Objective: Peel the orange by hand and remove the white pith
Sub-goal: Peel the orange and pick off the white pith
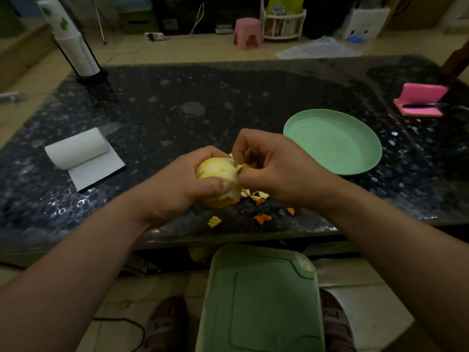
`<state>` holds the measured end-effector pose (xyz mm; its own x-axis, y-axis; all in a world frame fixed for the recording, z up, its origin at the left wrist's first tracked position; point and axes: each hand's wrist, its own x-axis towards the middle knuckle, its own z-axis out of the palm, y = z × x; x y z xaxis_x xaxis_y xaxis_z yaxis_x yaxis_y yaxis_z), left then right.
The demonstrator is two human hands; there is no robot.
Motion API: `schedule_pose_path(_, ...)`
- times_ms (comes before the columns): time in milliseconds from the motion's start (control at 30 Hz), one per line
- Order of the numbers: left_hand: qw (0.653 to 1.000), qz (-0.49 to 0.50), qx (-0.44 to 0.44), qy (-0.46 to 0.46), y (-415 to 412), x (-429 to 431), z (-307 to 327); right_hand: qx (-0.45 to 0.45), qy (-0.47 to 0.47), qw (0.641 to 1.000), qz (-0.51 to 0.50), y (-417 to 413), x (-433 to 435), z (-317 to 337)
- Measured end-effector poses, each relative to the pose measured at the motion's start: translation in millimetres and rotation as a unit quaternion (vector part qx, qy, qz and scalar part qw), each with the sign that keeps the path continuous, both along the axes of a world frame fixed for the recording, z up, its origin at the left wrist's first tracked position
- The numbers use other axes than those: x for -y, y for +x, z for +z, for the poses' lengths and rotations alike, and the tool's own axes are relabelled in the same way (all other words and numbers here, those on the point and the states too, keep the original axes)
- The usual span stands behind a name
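Head view: broad dark table (177,110), glossy, speckled like polished stone under glass. Below its near edge, a pale green board (258,301), perhaps a lid; flat, plastic-looking, round-cornered, with a raised border.

On the table to the right, a shallow mint-green plate (330,143), smooth, round, with nothing visible in it. To the left, a white paper roll (78,148), soft and matte, one sheet unrolled flat.

Over the near table edge, both hands at work. Left hand (182,184) wrapped round the orange (215,168), thumb pressed across its front, fingers curled behind. Right hand (276,168) against the fruit's right side, fingertips pinched on a small ragged strip (241,166) of peel or pith.

Orange held just above the table, between the hands, near the plate but apart from it. Visible surface pale yellow, matte and fibrous: mostly stripped of bright rind, by the look of it, but coated in pith. Judged well along on peeling, with much pith removal left; far side hidden by the palm.

Beneath the fruit, scattered peel scraps (262,218), small and torn, orange outside, whitish inside.
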<state>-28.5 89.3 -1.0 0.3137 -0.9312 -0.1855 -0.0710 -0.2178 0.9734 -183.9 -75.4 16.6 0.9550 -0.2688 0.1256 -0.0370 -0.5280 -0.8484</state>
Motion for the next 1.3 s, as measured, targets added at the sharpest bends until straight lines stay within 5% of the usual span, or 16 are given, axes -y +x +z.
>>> schedule_pose_path(633,0.995,-0.006,-0.082,-0.053,2,-4,10,0.039,0.227,0.973,-0.004,0,-4,5)
schedule_pose_path(933,0.991,0.007,0.134,-0.015,-10,0,13,-0.059,-0.033,0.997,-0.048,-8,1,7)
schedule_pose_path(1300,0.994,-0.053,0.098,-0.017,-3,-1,16,-0.042,0.116,0.992,-0.010,-13,2,5)
